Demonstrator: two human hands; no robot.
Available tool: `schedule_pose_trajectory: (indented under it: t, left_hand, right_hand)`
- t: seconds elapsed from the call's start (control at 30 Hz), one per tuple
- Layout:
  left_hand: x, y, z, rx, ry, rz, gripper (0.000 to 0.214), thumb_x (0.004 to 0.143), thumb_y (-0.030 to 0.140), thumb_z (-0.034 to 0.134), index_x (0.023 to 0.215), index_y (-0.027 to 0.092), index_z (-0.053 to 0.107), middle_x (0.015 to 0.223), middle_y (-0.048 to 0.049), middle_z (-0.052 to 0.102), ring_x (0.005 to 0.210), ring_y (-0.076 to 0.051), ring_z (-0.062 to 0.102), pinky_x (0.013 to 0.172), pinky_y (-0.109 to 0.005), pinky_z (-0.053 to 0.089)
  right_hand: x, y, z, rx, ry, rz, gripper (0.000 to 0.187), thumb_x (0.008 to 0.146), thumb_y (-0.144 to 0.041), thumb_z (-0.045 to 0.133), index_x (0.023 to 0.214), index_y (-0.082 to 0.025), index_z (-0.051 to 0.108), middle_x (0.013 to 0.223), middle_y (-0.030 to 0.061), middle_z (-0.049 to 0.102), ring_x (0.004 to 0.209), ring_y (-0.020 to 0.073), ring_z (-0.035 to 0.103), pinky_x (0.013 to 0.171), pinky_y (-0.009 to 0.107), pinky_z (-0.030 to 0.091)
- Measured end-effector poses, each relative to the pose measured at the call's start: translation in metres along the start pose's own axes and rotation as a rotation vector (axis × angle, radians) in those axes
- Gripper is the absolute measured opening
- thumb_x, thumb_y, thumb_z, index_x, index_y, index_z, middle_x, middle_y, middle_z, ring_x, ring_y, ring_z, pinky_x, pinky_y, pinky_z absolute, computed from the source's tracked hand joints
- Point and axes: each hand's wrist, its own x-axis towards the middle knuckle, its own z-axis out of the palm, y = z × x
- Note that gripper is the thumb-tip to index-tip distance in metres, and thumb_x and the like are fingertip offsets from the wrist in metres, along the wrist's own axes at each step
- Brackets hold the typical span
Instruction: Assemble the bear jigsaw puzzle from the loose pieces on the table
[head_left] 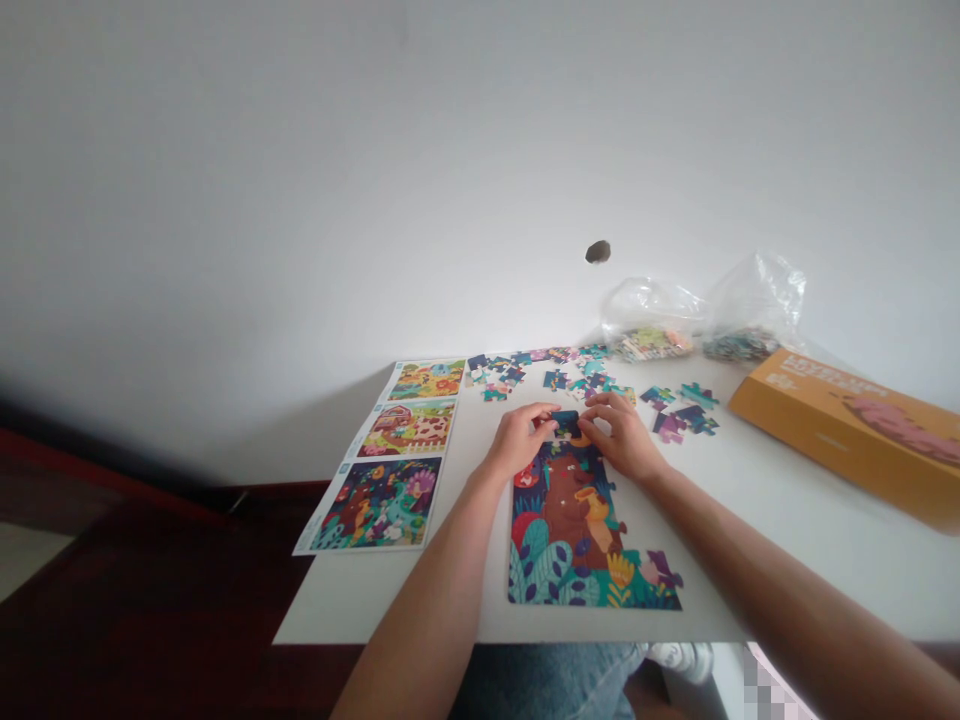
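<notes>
A partly built jigsaw puzzle (577, 535) showing a brown bear among leaves lies on the white table (787, 530) in front of me. At its top edge, my left hand (519, 440) and my right hand (622, 435) both pinch a dark blue puzzle piece (566, 424) between their fingertips. Both hands are closed on that piece, which sits against the top row of the puzzle. Loose puzzle pieces (555, 372) lie scattered just beyond my hands.
A reference sheet with three colourful pictures (390, 460) lies at the table's left edge. An orange puzzle box (855, 425) rests at the right. Two clear plastic bags of pieces (697, 320) sit at the back against the white wall. More loose pieces (682, 412) lie right of my hands.
</notes>
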Motion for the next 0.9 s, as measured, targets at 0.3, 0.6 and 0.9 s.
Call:
schedule_pose_trajectory:
  t: [0.3,0.6,0.9]
  left_hand:
    - [0.0,-0.006,0.001,-0.054,0.008,-0.03,0.025,0.09,0.023,0.059,0.111,0.021,0.072,0.093,-0.0033,0.077,0.086,-0.018,0.071,0.088,-0.03,0.053]
    - [0.0,-0.003,0.002,-0.073,0.02,-0.036,0.023,0.089,0.025,0.06,0.107,0.02,0.073,0.089,-0.0026,0.077,0.082,-0.017,0.071,0.085,-0.028,0.054]
    - [0.001,-0.013,0.014,-0.045,0.108,-0.066,0.021,0.088,0.024,0.059,0.104,0.019,0.072,0.089,-0.0021,0.077,0.08,-0.016,0.069,0.076,-0.026,0.053]
  right_hand:
    - [0.0,0.002,0.001,0.004,-0.029,0.035,0.026,0.093,-0.041,0.053,0.087,-0.024,0.071,0.109,0.0088,0.061,0.108,0.0262,0.056,0.097,0.043,0.043]
    - [0.002,0.003,0.0,0.066,-0.036,0.036,0.025,0.091,-0.041,0.053,0.085,-0.023,0.07,0.102,0.0077,0.066,0.1,0.0245,0.06,0.095,0.041,0.044]
    - [0.019,0.001,0.005,-0.012,-0.156,0.301,0.023,0.078,-0.047,0.064,0.079,-0.025,0.072,0.08,0.0009,0.07,0.074,0.0204,0.063,0.064,0.03,0.044]
